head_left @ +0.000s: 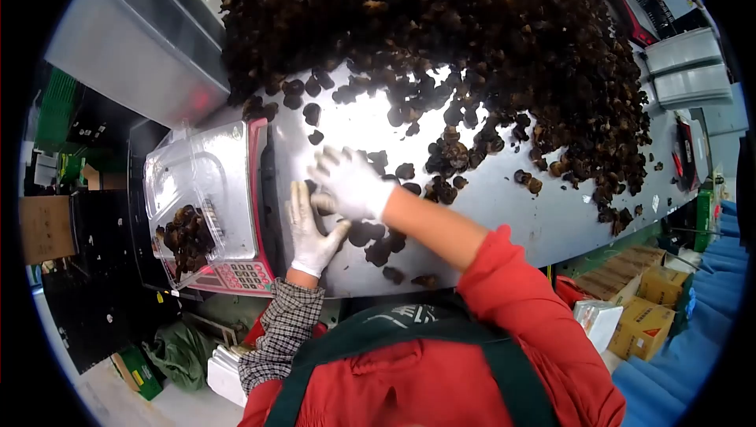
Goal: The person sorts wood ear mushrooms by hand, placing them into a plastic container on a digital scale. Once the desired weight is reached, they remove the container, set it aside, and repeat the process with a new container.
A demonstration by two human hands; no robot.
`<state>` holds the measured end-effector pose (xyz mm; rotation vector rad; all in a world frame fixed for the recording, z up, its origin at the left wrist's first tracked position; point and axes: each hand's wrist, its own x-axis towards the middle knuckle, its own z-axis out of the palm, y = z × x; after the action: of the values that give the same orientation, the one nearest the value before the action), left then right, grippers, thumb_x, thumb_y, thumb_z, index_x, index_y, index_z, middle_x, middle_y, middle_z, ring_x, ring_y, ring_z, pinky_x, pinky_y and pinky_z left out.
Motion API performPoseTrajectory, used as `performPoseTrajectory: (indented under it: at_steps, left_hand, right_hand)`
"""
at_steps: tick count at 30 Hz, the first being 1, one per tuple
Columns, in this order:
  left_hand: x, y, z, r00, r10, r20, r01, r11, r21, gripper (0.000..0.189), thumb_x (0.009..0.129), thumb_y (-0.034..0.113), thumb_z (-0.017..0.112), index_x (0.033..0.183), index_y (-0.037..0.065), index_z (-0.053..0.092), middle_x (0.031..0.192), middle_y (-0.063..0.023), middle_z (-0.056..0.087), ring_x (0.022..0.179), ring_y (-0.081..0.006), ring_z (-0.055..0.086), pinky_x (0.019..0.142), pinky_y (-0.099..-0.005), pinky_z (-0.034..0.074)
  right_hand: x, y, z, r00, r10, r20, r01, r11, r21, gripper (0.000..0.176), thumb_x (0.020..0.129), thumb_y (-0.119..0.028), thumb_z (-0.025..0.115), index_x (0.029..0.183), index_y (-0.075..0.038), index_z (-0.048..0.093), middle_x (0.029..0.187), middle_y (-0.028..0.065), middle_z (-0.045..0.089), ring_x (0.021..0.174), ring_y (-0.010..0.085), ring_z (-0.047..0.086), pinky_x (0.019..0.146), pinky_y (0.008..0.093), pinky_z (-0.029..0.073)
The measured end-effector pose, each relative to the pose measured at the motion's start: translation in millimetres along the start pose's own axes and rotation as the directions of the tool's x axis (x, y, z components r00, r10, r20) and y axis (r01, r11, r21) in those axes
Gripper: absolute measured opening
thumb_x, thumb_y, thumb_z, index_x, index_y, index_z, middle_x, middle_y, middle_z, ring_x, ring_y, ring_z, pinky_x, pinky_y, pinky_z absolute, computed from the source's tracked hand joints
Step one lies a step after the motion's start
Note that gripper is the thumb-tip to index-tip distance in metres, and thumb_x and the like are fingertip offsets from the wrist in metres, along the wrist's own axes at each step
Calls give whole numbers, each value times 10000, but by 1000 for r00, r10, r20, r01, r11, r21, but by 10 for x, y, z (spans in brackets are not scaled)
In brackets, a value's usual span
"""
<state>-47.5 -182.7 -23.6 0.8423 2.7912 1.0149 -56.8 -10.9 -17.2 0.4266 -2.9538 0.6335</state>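
My left hand (pixel 313 236), in a white glove, lies on the metal table (pixel 512 218) with fingers spread, just right of the scale (pixel 236 159). Slightly blurred, my right hand (pixel 350 183), also gloved, is over the table beside it, fingers apart. Dark dried mushroom-like pieces (pixel 378 242) lie around both hands; some may be partly under them. On the scale sits a clear plastic tray holding a small heap of dark pieces (pixel 187 240). A huge pile of the same pieces (pixel 441 18) covers the far part of the table.
A large translucent bin (pixel 138 41) stands at the upper left. Clear containers (pixel 689 69) are stacked at the upper right, near another red-edged device (pixel 687 151). Cardboard boxes (pixel 642 325) stand below the table at the right. A green bag (pixel 179 354) lies at the lower left.
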Motion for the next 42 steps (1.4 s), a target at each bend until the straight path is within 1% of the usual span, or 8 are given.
performPoseTrajectory:
  at_steps: [5,8,11,15,21,26,33,42]
  left_hand:
    - [-385,100,-90,981,187,55,-188,982,8,1161,600,448,823,1470,22,184,1483,-305,186,1374,-453,214,1117,-548,198]
    - [-217,108,-59,979,204,21,-205,978,45,1177,585,447,839,1475,38,186,1490,-302,168,1386,-449,178,1122,-540,190]
    - [-55,98,53,976,193,97,-196,980,21,1143,604,478,821,1466,31,218,1486,-286,198,1368,-451,211,1125,-529,187]
    - [-158,219,-62,934,319,163,-312,948,-68,1157,586,453,838,1470,37,219,1488,-270,214,1375,-417,231,1122,-507,212]
    - [-453,53,-160,966,247,77,-242,968,-65,1233,547,401,867,1491,55,152,1506,-292,144,1396,-439,183,1122,-504,209]
    - [-493,28,-185,972,221,80,-218,975,-43,1232,553,380,867,1490,45,141,1508,-297,122,1400,-439,169,1122,-494,213]
    - [-499,15,-135,979,198,56,-196,980,-44,1218,563,376,866,1484,31,148,1506,-297,136,1397,-437,180,1120,-484,224]
    - [-507,-31,-98,973,225,50,-223,974,-43,1134,621,415,830,1469,14,194,1497,-288,176,1384,-430,223,1115,-477,237]
  right_hand:
    - [-910,-335,-462,985,-64,-160,95,975,199,453,829,-308,619,1194,-45,566,1261,190,521,1217,349,466,1042,501,332]
    - [-1070,89,-921,963,211,-169,-170,958,230,338,809,-186,639,1121,-61,606,1197,185,535,1166,340,488,984,470,397]
    - [-1326,818,-796,817,369,-444,-443,894,-71,366,880,-241,583,1177,-27,574,1282,246,494,1198,400,447,999,483,368]
    - [-1886,385,-963,865,380,-327,-391,920,34,469,850,-244,633,1265,-53,529,1345,230,457,1221,404,436,1018,475,362]
    - [-2507,-539,-526,958,288,10,-288,954,87,515,727,-234,739,1202,-104,587,1071,100,557,970,296,545,849,433,436]
    - [-2382,-390,-509,898,389,-207,-302,886,353,252,702,3,682,936,-38,601,829,114,601,756,299,574,701,384,478]
    - [-1403,-363,-578,803,495,-331,-294,813,502,609,765,-147,717,1293,26,469,1224,224,530,1103,373,520,937,403,434]
    - [-2298,-765,-83,845,535,-17,-535,842,-66,800,813,-427,617,1422,2,327,1465,246,300,1382,396,237,1109,606,109]
